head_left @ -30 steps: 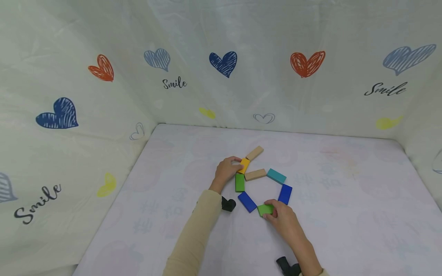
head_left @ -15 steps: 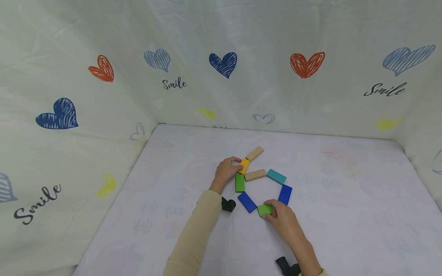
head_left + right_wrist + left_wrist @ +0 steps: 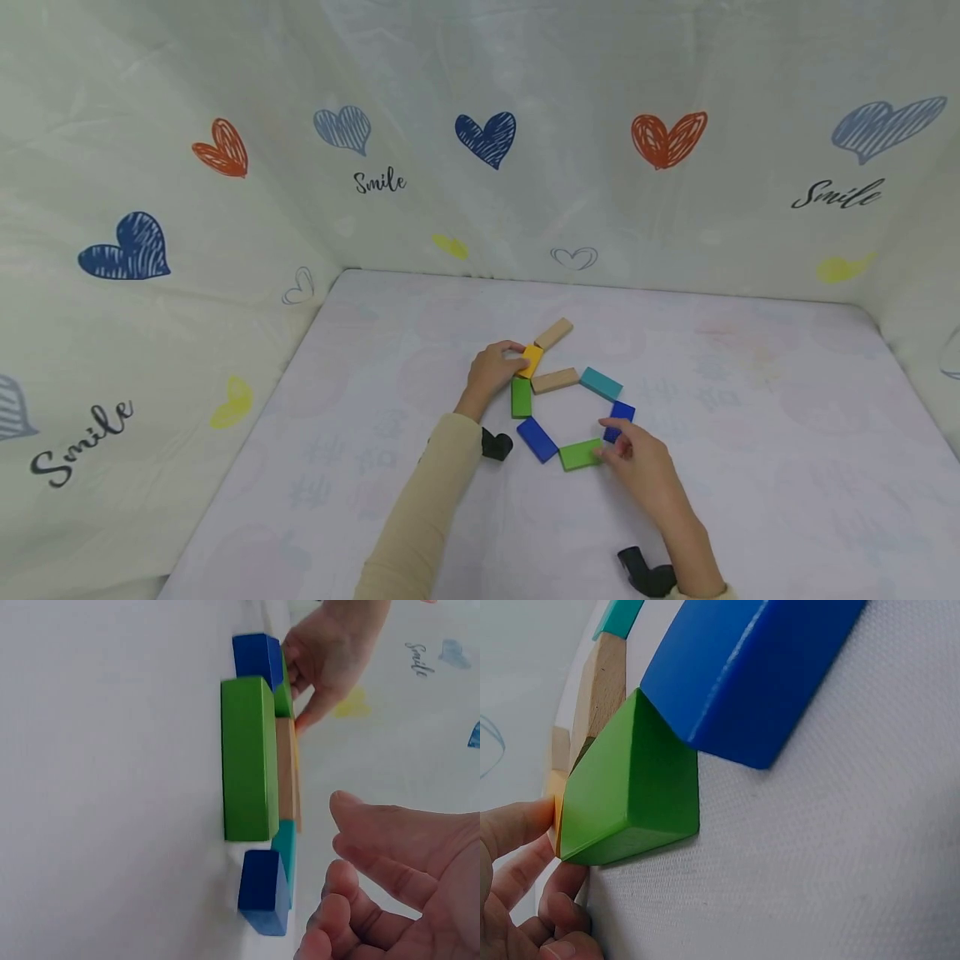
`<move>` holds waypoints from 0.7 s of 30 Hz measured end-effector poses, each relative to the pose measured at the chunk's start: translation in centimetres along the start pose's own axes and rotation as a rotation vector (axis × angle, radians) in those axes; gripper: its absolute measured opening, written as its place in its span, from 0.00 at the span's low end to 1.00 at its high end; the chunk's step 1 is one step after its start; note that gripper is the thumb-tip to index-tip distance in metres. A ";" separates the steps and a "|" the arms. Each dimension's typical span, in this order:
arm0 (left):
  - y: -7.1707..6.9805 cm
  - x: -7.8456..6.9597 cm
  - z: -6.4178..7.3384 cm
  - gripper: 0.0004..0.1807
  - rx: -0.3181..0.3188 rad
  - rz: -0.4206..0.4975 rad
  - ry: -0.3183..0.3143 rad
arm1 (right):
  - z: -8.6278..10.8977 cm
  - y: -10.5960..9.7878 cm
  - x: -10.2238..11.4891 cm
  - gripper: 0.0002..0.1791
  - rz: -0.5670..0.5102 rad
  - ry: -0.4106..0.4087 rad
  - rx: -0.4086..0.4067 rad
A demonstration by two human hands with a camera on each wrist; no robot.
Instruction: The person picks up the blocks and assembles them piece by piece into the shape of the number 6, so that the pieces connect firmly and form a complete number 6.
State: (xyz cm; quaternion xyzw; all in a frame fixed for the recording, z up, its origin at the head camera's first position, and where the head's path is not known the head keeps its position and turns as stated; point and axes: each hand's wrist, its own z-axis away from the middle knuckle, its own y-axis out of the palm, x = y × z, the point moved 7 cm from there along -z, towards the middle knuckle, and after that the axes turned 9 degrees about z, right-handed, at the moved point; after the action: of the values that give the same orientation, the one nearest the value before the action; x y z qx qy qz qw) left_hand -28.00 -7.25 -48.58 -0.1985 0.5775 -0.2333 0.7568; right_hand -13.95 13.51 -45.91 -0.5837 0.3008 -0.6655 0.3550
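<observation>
My left hand (image 3: 492, 375) pinches a yellow wooden block (image 3: 532, 360) between thumb and fingers at the upper left of a ring of blocks. Below it lies a green block (image 3: 521, 398), seen close up in the left wrist view, then a blue block (image 3: 537, 439). A lighter green block (image 3: 580, 455) forms the near side of the ring. My right hand (image 3: 647, 467) hovers off its right end with fingers parted, holding nothing, and overlaps a second blue block (image 3: 620, 414). The right wrist view shows the right hand (image 3: 405, 877) apart from the blocks.
A natural wood block (image 3: 555, 381) and a teal block (image 3: 601, 383) form the ring's far side. Another natural wood block (image 3: 554, 333) extends beyond the yellow one. Black wrist devices show at the left wrist (image 3: 496, 445) and right wrist (image 3: 647, 575). A printed curtain (image 3: 570, 200) rises behind the table.
My right hand has let go of the near green block and moved right and slightly up, leaving more of that block visible. The left hand has stayed on the yellow block.
</observation>
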 end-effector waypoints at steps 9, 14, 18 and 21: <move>-0.1 0.1 0.0 0.16 0.002 -0.009 -0.007 | -1.3 -1.7 -3.0 0.24 -0.009 0.077 -0.028; -0.1 0.0 0.1 0.16 0.000 -0.007 -0.012 | -2.2 -1.1 -4.3 0.27 -0.030 0.122 0.021; 0.0 0.0 0.1 0.16 0.001 -0.007 -0.014 | -2.8 -0.6 -5.0 0.28 -0.037 0.129 0.038; -0.1 -0.1 0.1 0.16 -0.002 -0.013 -0.008 | -3.0 -0.4 -5.2 0.27 -0.040 0.132 0.038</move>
State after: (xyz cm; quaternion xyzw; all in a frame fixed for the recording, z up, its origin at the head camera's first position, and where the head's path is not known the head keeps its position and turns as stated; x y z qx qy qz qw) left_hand -27.97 -7.28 -48.46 -0.2042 0.5732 -0.2369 0.7574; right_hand -16.58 17.95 -48.92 -0.5376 0.2993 -0.7149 0.3322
